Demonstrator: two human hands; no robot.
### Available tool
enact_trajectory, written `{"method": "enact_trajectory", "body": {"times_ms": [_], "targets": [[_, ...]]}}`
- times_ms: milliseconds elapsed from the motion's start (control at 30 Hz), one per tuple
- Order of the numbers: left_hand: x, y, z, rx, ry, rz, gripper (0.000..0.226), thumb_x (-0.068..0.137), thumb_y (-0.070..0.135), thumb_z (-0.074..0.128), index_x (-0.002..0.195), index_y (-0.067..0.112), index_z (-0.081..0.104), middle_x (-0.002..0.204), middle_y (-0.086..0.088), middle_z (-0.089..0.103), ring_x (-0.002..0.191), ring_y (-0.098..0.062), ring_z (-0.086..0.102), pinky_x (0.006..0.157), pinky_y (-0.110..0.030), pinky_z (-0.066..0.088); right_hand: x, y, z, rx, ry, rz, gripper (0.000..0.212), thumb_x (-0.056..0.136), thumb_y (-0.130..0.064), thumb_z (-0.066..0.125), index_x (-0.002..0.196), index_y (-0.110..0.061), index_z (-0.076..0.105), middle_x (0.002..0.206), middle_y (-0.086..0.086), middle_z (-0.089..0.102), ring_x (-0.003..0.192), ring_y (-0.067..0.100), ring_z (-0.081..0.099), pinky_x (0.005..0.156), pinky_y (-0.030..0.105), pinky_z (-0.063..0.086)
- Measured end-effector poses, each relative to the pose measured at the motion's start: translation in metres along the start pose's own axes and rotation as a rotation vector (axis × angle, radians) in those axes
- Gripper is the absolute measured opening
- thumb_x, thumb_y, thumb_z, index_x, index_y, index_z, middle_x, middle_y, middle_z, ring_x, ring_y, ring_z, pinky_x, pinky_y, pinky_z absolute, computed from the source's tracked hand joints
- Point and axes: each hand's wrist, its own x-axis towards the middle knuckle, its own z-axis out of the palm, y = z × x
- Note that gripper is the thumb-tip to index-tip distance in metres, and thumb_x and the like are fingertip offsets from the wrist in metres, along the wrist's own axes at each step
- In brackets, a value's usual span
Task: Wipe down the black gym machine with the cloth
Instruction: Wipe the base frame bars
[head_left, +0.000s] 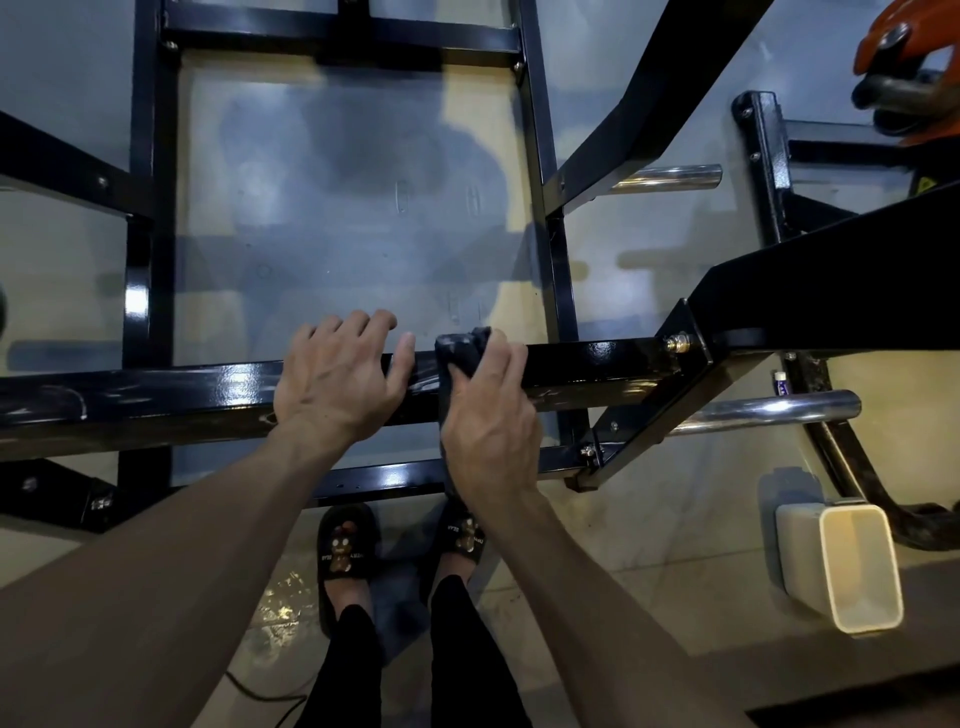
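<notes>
Fingers of the left hand (337, 371) curl over the far edge of the black crossbar (171, 395), thumb lying along its top, bracing rather than wiping. Just to its right, nearly touching the thumb, the right hand (491, 415) clamps the dark cloth (460, 351) down over the same bar. This bar's long axis runs left to right, so the next stroke probably slides rightward toward the bolted joint (680, 343), where unwiped bar remains.

Landmark: black crossbar (597, 358) of gym machine.
Left hand (337, 379): draped over crossbar, fingers curled.
Right hand (493, 415): just beside left, pressing dark cloth (460, 348) onto crossbar.
Bin (852, 566): floor, lower right of crossbar.
</notes>
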Motion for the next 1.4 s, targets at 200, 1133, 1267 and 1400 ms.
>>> {"method": "enact_trajectory", "body": {"times_ms": [200, 1133, 1267, 1400], "targets": [[0.000, 0.000, 0.000, -0.015, 0.016, -0.004, 0.051, 0.102, 0.049, 0.026, 0.115, 0.016, 0.063, 0.097, -0.009, 0.069, 0.086, -0.034, 0.062, 0.077, -0.043, 0.041, 0.017, 0.071, -0.037, 0.017, -0.005, 0.117, 0.050, 0.106, -0.041, 0.041, 0.147, -0.015, 0.031, 0.136, 0.004, 0.044, 0.085, 0.013, 0.054, 0.054, 0.014, 0.034], [0.000, 0.001, -0.001, -0.024, 0.014, 0.004, 0.046, 0.103, 0.045, 0.027, 0.113, 0.016, 0.062, 0.093, -0.008, 0.067, 0.082, -0.034, 0.060, 0.075, -0.043, 0.041, 0.008, 0.074, -0.028, 0.042, 0.172, 0.256, 0.054, 0.106, -0.040, 0.043, 0.149, -0.010, 0.031, 0.138, 0.010, 0.046, 0.096, 0.031, 0.067, 0.058, 0.021, 0.039], [-0.001, 0.001, -0.002, -0.027, 0.005, -0.002, 0.046, 0.103, 0.045, 0.027, 0.114, 0.015, 0.061, 0.093, -0.009, 0.067, 0.082, -0.036, 0.060, 0.075, -0.044, 0.042, 0.001, 0.036, -0.005, 0.043, 0.031, -0.072, 0.045, 0.104, -0.042, 0.042, 0.140, -0.020, 0.026, 0.129, 0.007, 0.049, 0.086, 0.023, 0.069, 0.058, 0.026, 0.049], [0.000, 0.001, -0.003, -0.021, 0.006, -0.013, 0.048, 0.103, 0.046, 0.024, 0.114, 0.016, 0.061, 0.095, -0.009, 0.068, 0.084, -0.035, 0.060, 0.076, -0.044, 0.043, 0.011, 0.064, -0.020, -0.027, -0.035, -0.164, 0.043, 0.106, -0.040, 0.046, 0.140, -0.020, 0.027, 0.130, 0.006, 0.049, 0.088, 0.026, 0.070, 0.063, 0.031, 0.047]]}}
